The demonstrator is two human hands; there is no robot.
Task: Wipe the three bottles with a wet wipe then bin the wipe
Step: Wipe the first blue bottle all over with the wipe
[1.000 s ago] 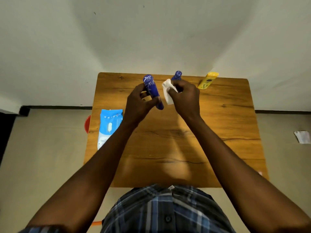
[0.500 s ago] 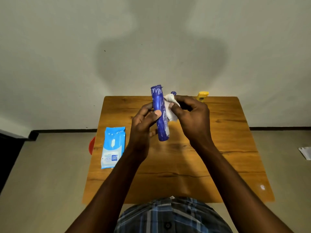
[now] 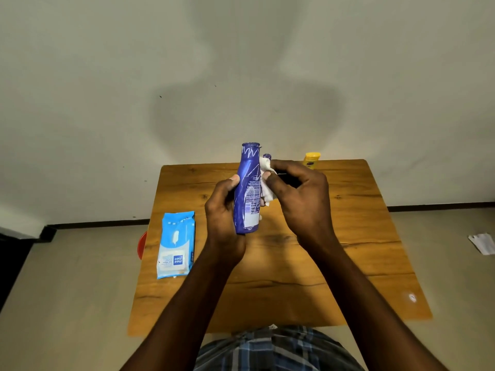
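near tabletop (image 3: 281,290) bare, wipes pack (image 3: 175,246) left

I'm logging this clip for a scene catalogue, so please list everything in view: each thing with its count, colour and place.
blue bottle: one, blue with white label, held upright above the table in the left hand
second blue bottle: one, only its blue top shows behind the wipe, at the table's far edge
yellow bottle: one, yellow, far edge of the table, right of the hands
wet wipe: one, white, pressed to the held bottle by the right hand
wipes pack: one, light blue and white, flat on the table's left edge
table: one, brown wood
red object: one, partly hidden below the table's left edge
paper scrap: one, white, on the floor at right
left hand: one
right hand: one
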